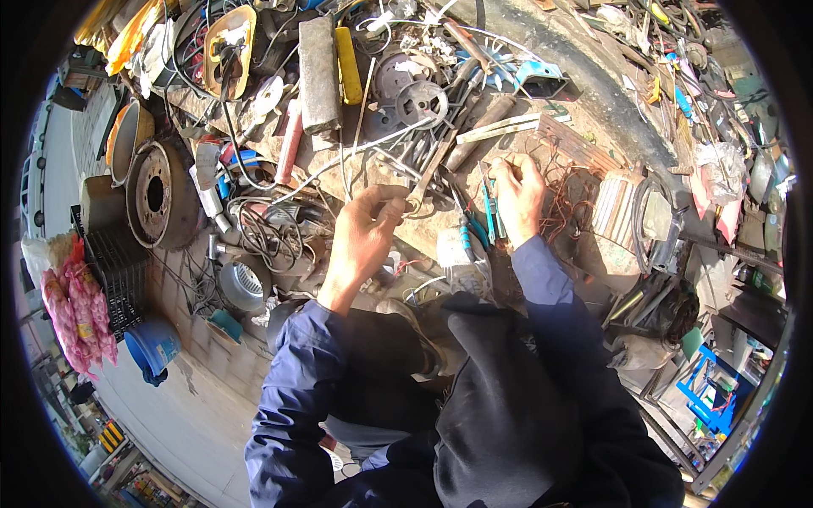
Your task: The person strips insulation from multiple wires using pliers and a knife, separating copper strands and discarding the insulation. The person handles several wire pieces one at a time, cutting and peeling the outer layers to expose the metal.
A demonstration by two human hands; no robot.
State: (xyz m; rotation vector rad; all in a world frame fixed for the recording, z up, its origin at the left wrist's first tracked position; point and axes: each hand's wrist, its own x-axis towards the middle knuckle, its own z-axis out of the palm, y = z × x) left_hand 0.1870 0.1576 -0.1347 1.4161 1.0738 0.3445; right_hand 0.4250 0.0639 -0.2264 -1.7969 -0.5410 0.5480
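My left hand (369,230) hovers over the cluttered bench with its thumb and index finger brought together. Whether something thin is pinched there cannot be made out. Just right of those fingertips lies a long combination wrench (427,173), one end close to the hand. My right hand (519,193) is bent, fingertips together, and anything small between them is too fine to tell. Teal-handled pliers (489,213) are beside its thumb side. Another pair of pliers with blue grips (467,238) rests between the hands, lower down. Thin copper wire (568,202) lies tangled right of my right hand.
An electric motor (616,203) with a black cable stands at the right. A stone block (319,73), a yellow bar (348,66) and a slotted metal disc (422,103) lie farther back. Looped cables (270,232), a rusty wheel rim (155,190) and a blue bucket (152,346) are leftward.
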